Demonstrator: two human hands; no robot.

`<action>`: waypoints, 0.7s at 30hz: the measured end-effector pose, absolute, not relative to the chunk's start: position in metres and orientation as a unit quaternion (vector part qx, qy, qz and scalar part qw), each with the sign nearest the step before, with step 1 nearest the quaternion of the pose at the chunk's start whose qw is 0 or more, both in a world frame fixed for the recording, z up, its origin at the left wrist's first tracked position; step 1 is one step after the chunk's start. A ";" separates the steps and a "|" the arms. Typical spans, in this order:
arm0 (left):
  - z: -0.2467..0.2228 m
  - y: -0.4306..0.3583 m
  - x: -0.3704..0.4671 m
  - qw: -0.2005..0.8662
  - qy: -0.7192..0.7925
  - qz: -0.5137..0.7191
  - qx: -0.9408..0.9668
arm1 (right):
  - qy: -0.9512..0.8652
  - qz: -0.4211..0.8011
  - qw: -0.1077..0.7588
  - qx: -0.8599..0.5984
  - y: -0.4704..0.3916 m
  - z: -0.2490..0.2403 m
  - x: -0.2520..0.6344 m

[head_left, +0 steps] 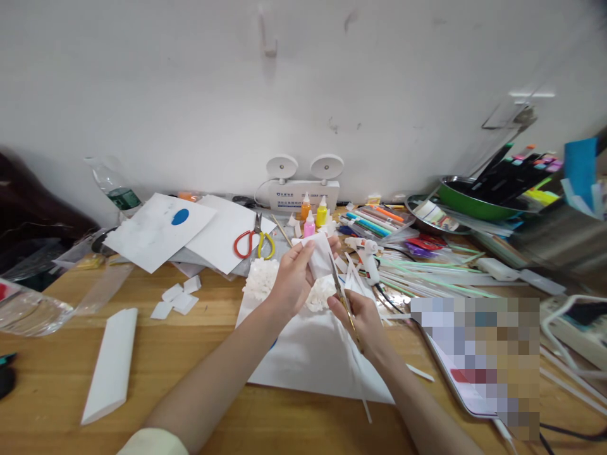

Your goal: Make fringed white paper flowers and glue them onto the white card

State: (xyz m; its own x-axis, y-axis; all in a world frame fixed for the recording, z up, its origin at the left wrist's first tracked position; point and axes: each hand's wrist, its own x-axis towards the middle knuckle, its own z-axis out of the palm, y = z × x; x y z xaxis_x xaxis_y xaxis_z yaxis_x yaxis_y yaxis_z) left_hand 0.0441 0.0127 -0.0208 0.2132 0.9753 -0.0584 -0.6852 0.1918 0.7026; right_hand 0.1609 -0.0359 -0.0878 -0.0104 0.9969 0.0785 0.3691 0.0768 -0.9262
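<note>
My left hand (291, 278) is closed on a folded piece of white paper (320, 258), held up above the middle of the table. Gold-handled scissors (337, 284) are in my right hand (364, 319), with their blades at the paper's right edge. A narrow white strip (364, 385) hangs or lies below the scissors; I cannot tell which. Beneath both hands lies a large white sheet (317, 373). Crumpled white bits are clustered (260, 279) on its far left part, and more show between my hands.
Red-and-yellow-handled scissors (256, 243) lie at the back beside white sheets (159, 237). A glue gun (367, 259) and many thin sticks (427, 272) are to the right, near a blurred-out tablet-like device (465, 379). Folded paper (111, 363) and small white squares (183, 300) lie left.
</note>
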 end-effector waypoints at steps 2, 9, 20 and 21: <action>-0.021 0.013 0.044 0.727 0.262 0.570 0.280 | -0.603 0.372 0.420 -0.567 -0.036 -0.088 0.161; -0.020 0.012 0.044 0.725 0.260 0.567 0.291 | -0.602 0.373 0.419 -0.569 -0.037 -0.086 0.161; -0.017 0.010 0.044 0.728 0.267 0.565 0.281 | -0.597 0.350 0.406 -0.597 -0.039 -0.084 0.160; -0.017 0.010 0.044 0.729 0.267 0.565 0.281 | -0.598 0.347 0.405 -0.599 -0.039 -0.084 0.159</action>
